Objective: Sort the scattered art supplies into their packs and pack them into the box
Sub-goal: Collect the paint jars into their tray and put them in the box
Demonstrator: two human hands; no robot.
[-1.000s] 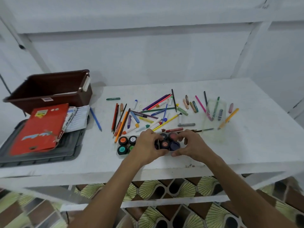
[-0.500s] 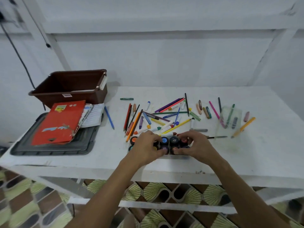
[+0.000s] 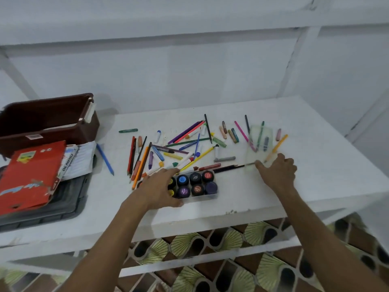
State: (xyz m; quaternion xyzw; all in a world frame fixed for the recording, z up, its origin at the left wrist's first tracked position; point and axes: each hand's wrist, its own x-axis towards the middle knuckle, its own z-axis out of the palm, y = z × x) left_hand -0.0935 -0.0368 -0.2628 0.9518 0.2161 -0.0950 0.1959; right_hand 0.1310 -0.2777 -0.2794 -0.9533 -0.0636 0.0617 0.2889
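A clear tray of small paint pots with dark caps sits near the table's front edge. My left hand rests over its left end, fingers fairly straight and thumb along the tray's front. My right hand lies to the right, fingers spread and loose, at the near edge of a clear plastic lid that has a few crayons and a pen on it. A dark paintbrush lies between the hands. Coloured pencils, markers and crayons are scattered behind the tray.
A brown box stands open at the back left. In front of it a red pack and a white oil pastels pack lie on a grey lid. A blue pencil lies beside them. The table's front edge is close.
Both hands were clustered on the paint pots. My right hand has since left them and moved right to the clear lid, uncovering the pots. My left hand stays on the tray's left end.
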